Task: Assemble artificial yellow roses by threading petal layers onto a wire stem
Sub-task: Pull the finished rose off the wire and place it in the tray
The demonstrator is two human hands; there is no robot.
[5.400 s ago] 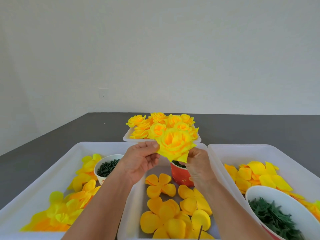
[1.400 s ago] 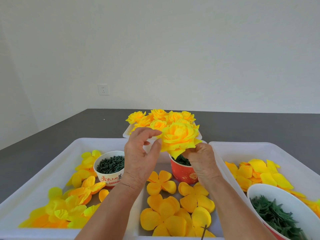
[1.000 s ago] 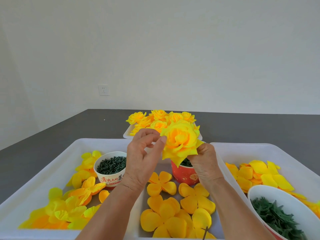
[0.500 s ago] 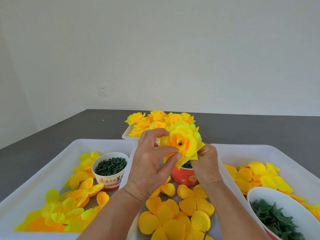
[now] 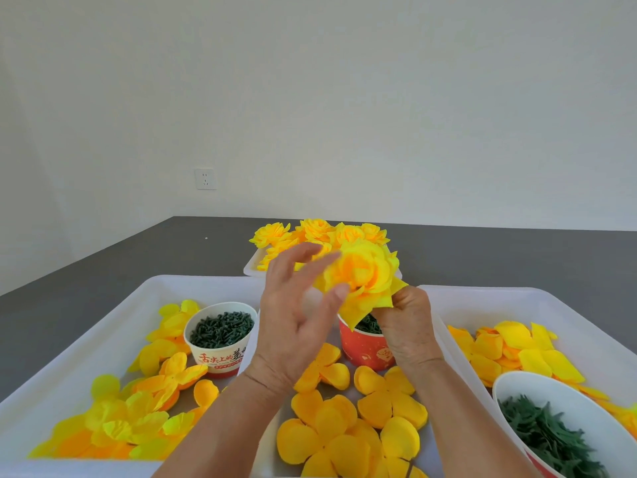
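Note:
A nearly full yellow rose (image 5: 362, 274) is held up over the middle tray, its face turned toward me. My right hand (image 5: 408, 322) grips it from below at its base; the wire stem is hidden inside the fist. My left hand (image 5: 296, 322) is at the flower's left side with fingers spread and straight, the thumb tip touching the outer petals. Loose orange-yellow petal layers (image 5: 344, 432) lie in the middle tray below both hands.
Finished roses (image 5: 310, 232) fill a small white tray at the back. A red cup (image 5: 365, 350) and a white cup (image 5: 220, 343) hold dark green pieces. The left tray (image 5: 103, 319) and right tray (image 5: 586, 305) hold petals; a white bowl of green leaves (image 5: 551, 436) stands right.
My left hand let go of its pinch on the petals and spread its fingers beside the flower. The rose stays in my right hand, shifted slightly right and tilted toward me.

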